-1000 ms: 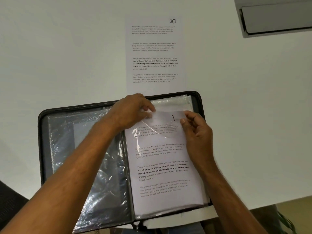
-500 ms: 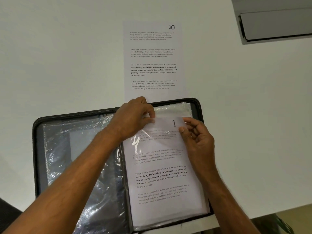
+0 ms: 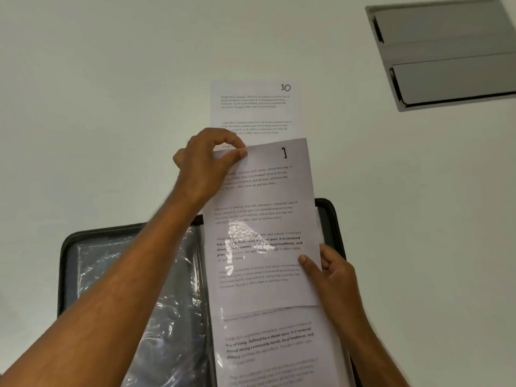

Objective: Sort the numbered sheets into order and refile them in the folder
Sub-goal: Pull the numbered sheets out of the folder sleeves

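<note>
An open black zip folder point(image 3: 329, 219) with clear plastic sleeves lies on the white table. My left hand point(image 3: 206, 160) pinches the top left corner of the sheet numbered 1 point(image 3: 265, 213), which is drawn about halfway out of the right-hand sleeve, its lower part still under glossy plastic. My right hand point(image 3: 329, 275) presses its thumb on that sheet's right edge, at the sleeve's side. Another printed sheet point(image 3: 268, 342) shows in the sleeve below. The sheet numbered 10 point(image 3: 257, 107) lies flat on the table beyond the folder, partly covered by sheet 1.
A grey recessed panel point(image 3: 446, 51) is set into the table at the far right. The folder's left half point(image 3: 131, 289) holds crumpled clear sleeves. White table point(image 3: 97, 107) surrounds the folder.
My left hand has pulled sheet 1 upward out of the sleeve, over the lower part of sheet 10. My right hand has slid down from the top edge to the sheet's right side.
</note>
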Available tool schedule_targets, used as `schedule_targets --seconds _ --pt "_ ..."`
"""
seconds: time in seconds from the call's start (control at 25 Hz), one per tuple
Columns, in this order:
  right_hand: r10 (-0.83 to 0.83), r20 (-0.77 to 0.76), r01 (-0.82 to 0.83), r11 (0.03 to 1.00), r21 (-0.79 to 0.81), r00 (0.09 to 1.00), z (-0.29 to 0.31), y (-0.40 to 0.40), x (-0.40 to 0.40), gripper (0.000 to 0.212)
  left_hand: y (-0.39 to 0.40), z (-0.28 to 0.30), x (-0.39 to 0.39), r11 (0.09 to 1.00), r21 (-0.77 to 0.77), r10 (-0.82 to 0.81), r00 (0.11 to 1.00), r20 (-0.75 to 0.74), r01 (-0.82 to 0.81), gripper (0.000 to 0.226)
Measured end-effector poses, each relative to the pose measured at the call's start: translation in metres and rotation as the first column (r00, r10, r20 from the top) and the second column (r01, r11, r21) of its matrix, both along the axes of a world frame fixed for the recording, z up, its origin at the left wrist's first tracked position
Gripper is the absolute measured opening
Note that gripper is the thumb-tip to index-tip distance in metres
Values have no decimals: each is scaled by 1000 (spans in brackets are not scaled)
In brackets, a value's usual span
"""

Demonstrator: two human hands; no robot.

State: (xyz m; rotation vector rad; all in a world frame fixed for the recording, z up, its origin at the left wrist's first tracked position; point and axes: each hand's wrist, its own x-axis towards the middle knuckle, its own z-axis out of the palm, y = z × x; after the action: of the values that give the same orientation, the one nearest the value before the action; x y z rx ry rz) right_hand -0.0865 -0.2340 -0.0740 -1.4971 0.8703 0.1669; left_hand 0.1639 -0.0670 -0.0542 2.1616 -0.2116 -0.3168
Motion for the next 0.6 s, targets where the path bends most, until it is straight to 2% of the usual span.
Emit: schedule_targets --seconds 0.04,0.08,0.2,0.24,0.28,0.32,0.44,0.52,0.6 --pt "1 -4 -1 1000 0 1000 -2 -1 2 23 6 -2 5 1000 -13 12 1000 -13 -13 7" --pt "1 -5 -1 1000 -1 1000 -3 -1 3 21 14 -4 8 999 -37 30 999 -38 -32 17" --pt "-5 -6 5 1000 -8 1000 -5 0 7 20 36 -8 4 972 -151 141 961 -237 -180 73" --pt "-5 -9 5 1000 -7 1000 -6 0 8 20 43 -10 -2 959 -153 177 924 -339 -240 82" --pt "-4 -13 4 1000 -6 1000 -6 0 8 20 51 -15 -8 957 -138 177 889 -422 -256 79" --pt "-3 -15 3 1000 -4 1000 -6 -1 8 20 58 -21 -14 965 -114 155 863 -481 -237 66" --pt "-12 -7 12 1000 20 1000 -4 -2 8 19 70 -31 -29 996 9 82 843 -531 -91 27" --pt "-33 -13 33 997 68 999 -2 -2 7 20 65 -26 -31 991 -36 89 851 -517 -125 15" --pt "-62 -20 63 993 100 998 0 -4 7 23 56 -18 -24 968 -124 138 873 -468 -219 12"
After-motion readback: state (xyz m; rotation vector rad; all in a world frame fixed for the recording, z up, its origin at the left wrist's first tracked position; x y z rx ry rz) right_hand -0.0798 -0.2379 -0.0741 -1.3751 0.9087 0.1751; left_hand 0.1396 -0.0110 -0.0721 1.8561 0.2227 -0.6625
